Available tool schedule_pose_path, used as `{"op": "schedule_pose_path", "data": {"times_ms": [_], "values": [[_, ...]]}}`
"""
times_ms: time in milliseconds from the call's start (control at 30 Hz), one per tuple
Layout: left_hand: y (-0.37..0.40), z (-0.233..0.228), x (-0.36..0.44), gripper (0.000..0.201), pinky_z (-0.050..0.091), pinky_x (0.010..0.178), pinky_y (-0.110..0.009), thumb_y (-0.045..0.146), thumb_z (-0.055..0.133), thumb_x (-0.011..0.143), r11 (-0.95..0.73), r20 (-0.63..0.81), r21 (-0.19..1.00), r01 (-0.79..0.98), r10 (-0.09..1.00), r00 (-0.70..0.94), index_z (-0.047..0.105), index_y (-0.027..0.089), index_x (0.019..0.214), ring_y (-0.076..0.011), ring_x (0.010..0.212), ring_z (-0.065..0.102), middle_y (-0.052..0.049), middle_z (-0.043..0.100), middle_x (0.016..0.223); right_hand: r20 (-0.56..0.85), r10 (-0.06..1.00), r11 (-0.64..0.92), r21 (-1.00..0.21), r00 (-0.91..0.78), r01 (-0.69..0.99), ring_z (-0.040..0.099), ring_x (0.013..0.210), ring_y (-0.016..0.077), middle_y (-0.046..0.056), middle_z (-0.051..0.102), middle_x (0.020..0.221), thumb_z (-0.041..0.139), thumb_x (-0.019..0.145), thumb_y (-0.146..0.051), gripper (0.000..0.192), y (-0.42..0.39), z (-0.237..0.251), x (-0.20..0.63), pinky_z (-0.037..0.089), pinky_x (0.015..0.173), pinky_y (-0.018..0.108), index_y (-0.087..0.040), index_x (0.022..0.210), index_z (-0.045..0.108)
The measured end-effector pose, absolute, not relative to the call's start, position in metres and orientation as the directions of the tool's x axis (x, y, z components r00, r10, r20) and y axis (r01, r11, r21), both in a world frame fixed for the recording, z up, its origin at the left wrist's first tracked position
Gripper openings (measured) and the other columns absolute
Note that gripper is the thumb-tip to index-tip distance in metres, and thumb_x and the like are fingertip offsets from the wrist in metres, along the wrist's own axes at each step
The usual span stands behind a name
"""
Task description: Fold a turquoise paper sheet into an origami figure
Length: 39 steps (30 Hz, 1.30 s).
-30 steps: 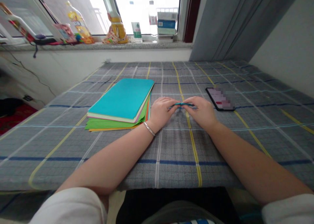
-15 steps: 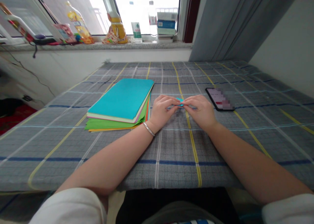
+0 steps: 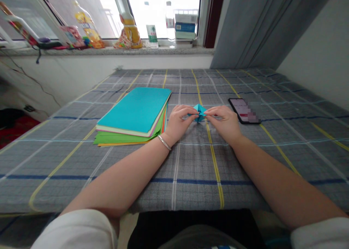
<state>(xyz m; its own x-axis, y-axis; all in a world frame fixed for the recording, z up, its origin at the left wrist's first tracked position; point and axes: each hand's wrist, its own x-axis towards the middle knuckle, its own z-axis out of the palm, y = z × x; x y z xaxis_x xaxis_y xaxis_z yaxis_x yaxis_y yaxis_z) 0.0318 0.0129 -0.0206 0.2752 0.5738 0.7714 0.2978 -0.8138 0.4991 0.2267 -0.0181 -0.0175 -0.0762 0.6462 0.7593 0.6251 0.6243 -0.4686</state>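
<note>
Left hand (image 3: 178, 122) and right hand (image 3: 222, 121) pinch small teal paper model (image 3: 199, 112) between fingers, just above desk (image 3: 191, 161). Folds well advanced, shape compact, not finished. Paper stack (image 3: 136, 114) left of fingers; phone (image 3: 244, 110) right.

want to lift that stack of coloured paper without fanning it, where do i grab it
Probably the near edge of the paper stack, coming from the person's own side: the sheets there are staggered and overhang, so fingers can slip under the bottom one. The left hand and right hand, pinching the folded teal paper, crowd the right edge.
</note>
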Motion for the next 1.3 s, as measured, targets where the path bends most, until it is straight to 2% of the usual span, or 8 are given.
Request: {"op": "schedule_pose_path", "data": {"times_ms": [167, 300, 500, 633, 733, 933, 1100, 1300], "values": [[0.011, -0.020, 0.032, 0.005, 0.051, 0.087, -0.035, 0.020, 0.071, 0.083, -0.781, 0.764, 0.529, 0.331, 0.609, 0.215, 0.068, 0.021, 0.086, -0.0173, 0.095, 0.065, -0.003, 0.073, 0.094, 0.776, 0.623, 0.643, -0.440, -0.096, 0.627, 0.069, 0.088, 0.0203, 0.002, 0.076, 0.088, 0.068, 0.083, -0.023, 0.005, -0.017, -0.017, 0.232, 0.053, 0.084, 0.039, -0.025, 0.083, 0.072], [0.009, -0.019, 0.032, 0.004, 0.053, 0.084, -0.033, 0.020, 0.067, 0.085, -0.772, 0.742, 0.533, 0.346, 0.623, 0.246, 0.066, 0.020, 0.089, -0.0173, 0.096, 0.065, -0.004, 0.072, 0.096, 0.732, 0.662, 0.621, -0.414, -0.161, 0.666, 0.069, 0.096, 0.0211, 0.002, 0.076, 0.097, 0.063, 0.086, -0.024, 0.007, -0.018, -0.015, 0.232, 0.052, 0.089, 0.040, -0.026, 0.086, 0.070], [0.005, -0.019, 0.033, 0.011, 0.052, 0.089, -0.034, 0.019, 0.062, 0.088, -0.787, 0.715, 0.475, 0.393, 0.606, 0.348, 0.065, 0.021, 0.099, -0.0176, 0.100, 0.065, -0.003, 0.073, 0.102, 0.677, 0.688, 0.558, -0.266, -0.259, 0.786, 0.067, 0.091, 0.0227, 0.004, 0.074, 0.096, 0.059, 0.090, -0.031, 0.013, -0.024, -0.012, 0.228, 0.051, 0.082, 0.038, -0.024, 0.096, 0.069], [0.005, -0.021, 0.033, 0.012, 0.052, 0.086, -0.032, 0.020, 0.062, 0.088, -0.778, 0.716, 0.479, 0.407, 0.615, 0.331, 0.066, 0.021, 0.100, -0.0165, 0.096, 0.066, -0.003, 0.073, 0.099, 0.664, 0.671, 0.561, -0.164, -0.330, 0.811, 0.064, 0.092, 0.0218, 0.004, 0.071, 0.099, 0.054, 0.093, -0.026, 0.028, -0.028, -0.008, 0.225, 0.049, 0.079, 0.035, -0.027, 0.118, 0.065], [0.007, -0.022, 0.032, 0.011, 0.052, 0.081, -0.030, 0.020, 0.062, 0.088, -0.770, 0.724, 0.491, 0.407, 0.621, 0.302, 0.066, 0.020, 0.098, -0.0154, 0.091, 0.066, -0.003, 0.072, 0.096, 0.665, 0.647, 0.577, -0.106, -0.373, 0.810, 0.062, 0.091, 0.0205, 0.003, 0.069, 0.097, 0.047, 0.095, -0.021, 0.032, -0.029, -0.008, 0.225, 0.048, 0.076, 0.033, -0.031, 0.119, 0.066], [0.005, -0.019, 0.033, 0.012, 0.052, 0.080, -0.028, 0.019, 0.062, 0.087, -0.756, 0.703, 0.540, 0.370, 0.647, 0.295, 0.068, 0.020, 0.097, -0.0140, 0.090, 0.066, -0.001, 0.073, 0.095, 0.673, 0.639, 0.618, -0.161, -0.372, 0.770, 0.062, 0.093, 0.0190, 0.003, 0.069, 0.096, 0.048, 0.095, -0.021, 0.029, -0.026, -0.009, 0.227, 0.050, 0.080, 0.032, -0.032, 0.111, 0.070], [0.004, -0.017, 0.033, 0.014, 0.052, 0.081, -0.028, 0.017, 0.061, 0.086, -0.725, 0.686, 0.585, 0.365, 0.681, 0.254, 0.068, 0.021, 0.098, -0.0144, 0.091, 0.066, -0.001, 0.074, 0.097, 0.724, 0.607, 0.653, -0.217, -0.329, 0.725, 0.064, 0.095, 0.0191, 0.004, 0.070, 0.099, 0.050, 0.093, -0.020, 0.022, -0.025, -0.009, 0.228, 0.051, 0.086, 0.034, -0.027, 0.101, 0.069], [0.011, -0.017, 0.028, 0.019, 0.053, 0.082, -0.029, 0.012, 0.052, 0.089, -0.698, 0.658, 0.601, 0.388, 0.709, 0.255, 0.064, 0.020, 0.101, -0.0150, 0.096, 0.067, -0.002, 0.072, 0.102, 0.722, 0.647, 0.614, -0.304, -0.244, 0.728, 0.065, 0.097, 0.0208, 0.004, 0.071, 0.097, 0.052, 0.085, -0.014, 0.019, -0.024, -0.007, 0.231, 0.052, 0.087, 0.036, -0.026, 0.090, 0.066]]}}
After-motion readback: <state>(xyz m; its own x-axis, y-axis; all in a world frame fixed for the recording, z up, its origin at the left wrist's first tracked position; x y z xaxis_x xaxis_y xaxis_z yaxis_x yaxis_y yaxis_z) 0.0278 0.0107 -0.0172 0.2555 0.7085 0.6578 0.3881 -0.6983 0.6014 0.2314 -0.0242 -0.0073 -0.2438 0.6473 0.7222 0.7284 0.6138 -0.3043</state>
